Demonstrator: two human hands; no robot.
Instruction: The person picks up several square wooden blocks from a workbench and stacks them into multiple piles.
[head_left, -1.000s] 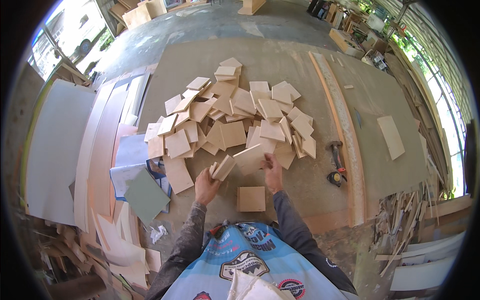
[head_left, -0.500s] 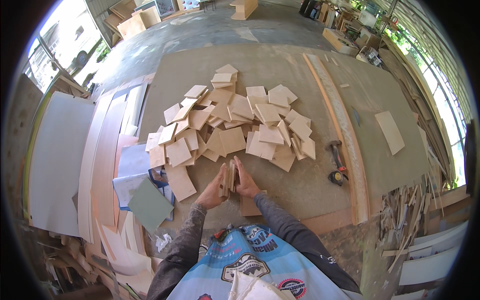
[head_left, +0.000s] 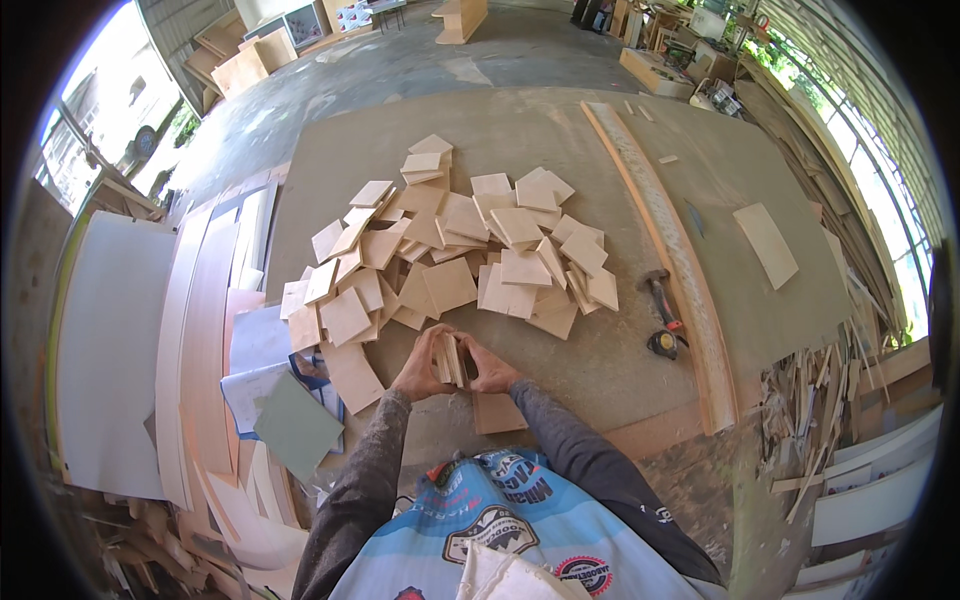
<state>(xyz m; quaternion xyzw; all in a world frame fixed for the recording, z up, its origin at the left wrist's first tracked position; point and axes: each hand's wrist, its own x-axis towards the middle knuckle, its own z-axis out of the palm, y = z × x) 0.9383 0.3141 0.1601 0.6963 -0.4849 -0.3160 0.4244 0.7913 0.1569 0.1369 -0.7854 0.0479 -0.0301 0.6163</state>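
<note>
Between my two hands stands a small stack of plywood pieces (head_left: 450, 361) on edge, its layered edges facing up. My left hand (head_left: 420, 364) wraps its left side and my right hand (head_left: 489, 366) closes round the right side, fingers curled over the far end. Just beyond lies a loose heap of square plywood pieces (head_left: 450, 285), pale and tilted over one another. Near my right wrist another flat plywood piece (head_left: 499, 413) rests on the table. A longer plywood piece (head_left: 352, 377) lies left of my left hand.
A hammer (head_left: 660, 300) and a round tape measure (head_left: 662, 344) lie at right beside a long wooden strip (head_left: 665, 235). Left are a greenish square board (head_left: 298, 420) and open papers (head_left: 257, 388). The brown tabletop (head_left: 560, 395) extends around the heap. Scrap offcuts (head_left: 815, 430) pile up lower right.
My hands have gone from flat palms pressing the stack to fingers curled round its far end. The whole view has shifted slightly, moving the scene leftward.
</note>
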